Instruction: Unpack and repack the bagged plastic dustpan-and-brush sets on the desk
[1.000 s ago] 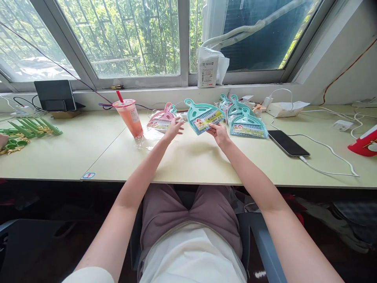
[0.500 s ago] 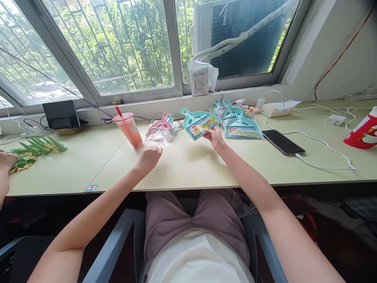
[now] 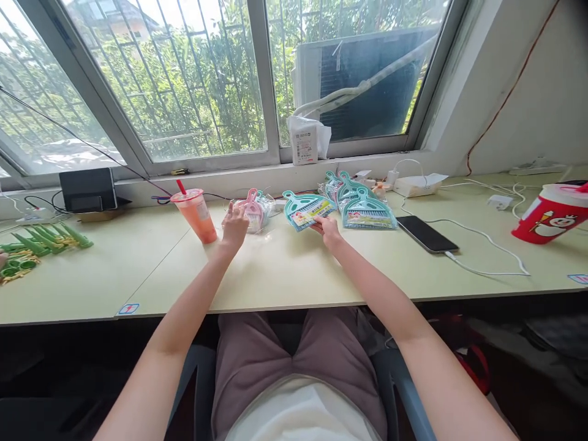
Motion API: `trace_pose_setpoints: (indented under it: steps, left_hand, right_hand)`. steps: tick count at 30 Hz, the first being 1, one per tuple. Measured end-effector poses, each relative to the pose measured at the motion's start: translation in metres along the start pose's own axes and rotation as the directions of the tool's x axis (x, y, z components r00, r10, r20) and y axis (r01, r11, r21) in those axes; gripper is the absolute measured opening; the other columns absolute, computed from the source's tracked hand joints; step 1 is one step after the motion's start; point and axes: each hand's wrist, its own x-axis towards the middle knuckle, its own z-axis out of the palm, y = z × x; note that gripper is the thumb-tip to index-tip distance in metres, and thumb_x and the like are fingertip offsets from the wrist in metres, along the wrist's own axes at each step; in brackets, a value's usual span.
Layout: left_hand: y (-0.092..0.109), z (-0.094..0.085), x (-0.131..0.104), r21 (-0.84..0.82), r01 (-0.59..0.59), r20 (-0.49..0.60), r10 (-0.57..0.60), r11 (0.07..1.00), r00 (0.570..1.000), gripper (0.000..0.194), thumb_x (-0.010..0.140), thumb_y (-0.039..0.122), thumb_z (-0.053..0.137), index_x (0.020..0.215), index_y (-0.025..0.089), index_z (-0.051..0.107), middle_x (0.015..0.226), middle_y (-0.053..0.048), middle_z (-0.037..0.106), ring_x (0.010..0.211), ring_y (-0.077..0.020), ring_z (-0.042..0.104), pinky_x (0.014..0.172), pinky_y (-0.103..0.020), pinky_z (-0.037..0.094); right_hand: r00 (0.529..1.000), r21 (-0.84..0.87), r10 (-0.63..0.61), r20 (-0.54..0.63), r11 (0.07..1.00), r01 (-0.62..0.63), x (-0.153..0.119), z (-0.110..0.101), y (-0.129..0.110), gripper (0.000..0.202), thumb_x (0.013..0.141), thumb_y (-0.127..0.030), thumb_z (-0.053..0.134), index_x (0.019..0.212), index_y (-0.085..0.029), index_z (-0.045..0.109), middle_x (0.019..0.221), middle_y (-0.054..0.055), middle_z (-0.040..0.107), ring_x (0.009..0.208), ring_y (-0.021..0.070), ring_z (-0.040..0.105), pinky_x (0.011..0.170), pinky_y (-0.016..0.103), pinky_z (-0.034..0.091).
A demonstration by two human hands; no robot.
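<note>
In my right hand (image 3: 329,230) is a teal mini dustpan and brush set (image 3: 309,210) with a colourful card, gripped by its lower right edge and tilted just over the table. My left hand (image 3: 235,224) is open at the left side of a pink dustpan and brush set (image 3: 253,209) in clear plastic, its fingers a little apart and overlapping it in view. I cannot tell whether they touch it. More teal dustpan sets (image 3: 369,211) in clear wrapping lie piled to the right of my right hand.
A cup of pink drink (image 3: 196,217) with a red straw stands left of my left hand. A phone (image 3: 427,234) on a white cable lies to the right, with a red cup (image 3: 551,214) beyond it. Green plastic pieces (image 3: 50,240) lie at far left, beside another person's fingers.
My left hand has let go of the clear plastic and moved up to the pink set, its fingers opening. My right hand keeps the teal set, now lower and flatter. The view has shifted slightly.
</note>
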Motion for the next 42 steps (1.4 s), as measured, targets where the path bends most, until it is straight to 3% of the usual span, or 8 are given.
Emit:
trace_pose_setpoints:
  steps: [6,9,13,20,26,30,35,42]
  left_hand:
    - [0.016,0.018,-0.016,0.097,-0.009,0.038,0.005,0.995,0.999,0.040,0.081,0.026,0.061,0.119,0.022,0.072,0.140,-0.016,0.061,0.135,-0.0404,0.047,0.120,-0.064,0.020]
    - [0.013,0.023,-0.014,0.146,-0.071,0.077,0.061,0.987,0.995,0.036,0.081,0.020,0.057,0.113,0.020,0.074,0.134,-0.017,0.064,0.134,-0.0401,0.048,0.120,-0.059,0.021]
    - [0.004,0.020,0.000,0.152,-0.055,0.103,0.039,0.987,0.994,0.038,0.082,0.008,0.044,0.097,0.019,0.077,0.107,-0.018,0.070,0.123,-0.0375,0.055,0.116,-0.055,0.025]
    - [0.013,0.002,0.031,0.157,0.196,-0.030,-0.193,0.968,0.981,0.043,0.095,0.016,0.031,0.112,0.010,0.070,0.108,-0.026,0.068,0.107,-0.0393,0.062,0.092,-0.050,0.040]
    - [0.028,0.019,0.036,0.005,0.413,-0.085,-0.411,0.911,0.907,0.036,0.099,0.025,0.036,0.113,0.016,0.068,0.110,-0.020,0.070,0.100,-0.0340,0.066,0.079,-0.039,0.045]
    - [0.020,0.026,0.024,-0.004,0.404,-0.116,-0.402,0.915,0.908,0.033,0.099,0.026,0.038,0.112,0.017,0.068,0.114,-0.019,0.070,0.100,-0.0322,0.067,0.076,-0.036,0.045]
    - [0.008,0.020,0.013,-0.011,0.421,-0.143,-0.418,0.907,0.897,0.034,0.101,0.026,0.036,0.112,0.016,0.067,0.115,-0.020,0.068,0.100,-0.0314,0.067,0.075,-0.034,0.043]
    - [0.021,0.014,0.012,-0.178,0.361,-0.110,-0.383,0.916,0.917,0.033,0.100,0.024,0.038,0.113,0.019,0.068,0.122,-0.019,0.065,0.109,-0.0334,0.063,0.085,-0.039,0.042]
  right_hand:
    - [0.999,-0.010,0.000,0.042,1.000,0.000,0.001,0.000,0.001,0.018,0.080,0.000,0.065,0.081,-0.018,0.061,0.074,-0.001,0.073,0.070,0.0123,0.073,0.081,0.029,0.067]
    - [0.999,-0.017,-0.002,0.054,1.000,0.003,0.003,-0.002,0.002,0.020,0.078,0.000,0.067,0.082,-0.019,0.060,0.074,-0.001,0.073,0.069,0.0125,0.073,0.081,0.030,0.067]
    - [0.997,-0.013,-0.013,0.076,1.000,0.014,0.006,-0.002,0.002,0.020,0.077,-0.001,0.069,0.082,-0.019,0.060,0.075,0.000,0.073,0.071,0.0137,0.073,0.085,0.032,0.066]
    - [0.963,0.001,-0.150,0.226,0.988,0.153,0.001,0.001,-0.003,0.015,0.079,-0.009,0.069,0.089,-0.020,0.065,0.085,0.000,0.075,0.084,0.0157,0.075,0.089,0.034,0.064]
    - [0.938,-0.098,-0.106,0.331,0.984,0.146,-0.005,0.004,-0.011,0.015,0.077,-0.009,0.072,0.088,-0.019,0.068,0.089,0.003,0.076,0.085,0.0188,0.075,0.090,0.038,0.064]
    - [0.952,-0.176,-0.037,0.304,0.980,0.095,-0.002,0.002,-0.008,0.016,0.075,-0.004,0.072,0.084,-0.017,0.068,0.084,0.003,0.076,0.075,0.0177,0.074,0.089,0.042,0.065]
    - [0.962,-0.204,-0.029,0.273,0.975,0.087,0.006,-0.003,-0.002,0.016,0.076,-0.002,0.069,0.082,-0.017,0.067,0.078,0.002,0.076,0.069,0.0157,0.072,0.084,0.039,0.066]
    - [0.914,-0.211,-0.016,0.406,0.971,0.111,0.005,-0.002,0.000,0.017,0.074,-0.008,0.075,0.086,-0.017,0.069,0.084,0.004,0.077,0.073,0.0175,0.074,0.080,0.036,0.067]
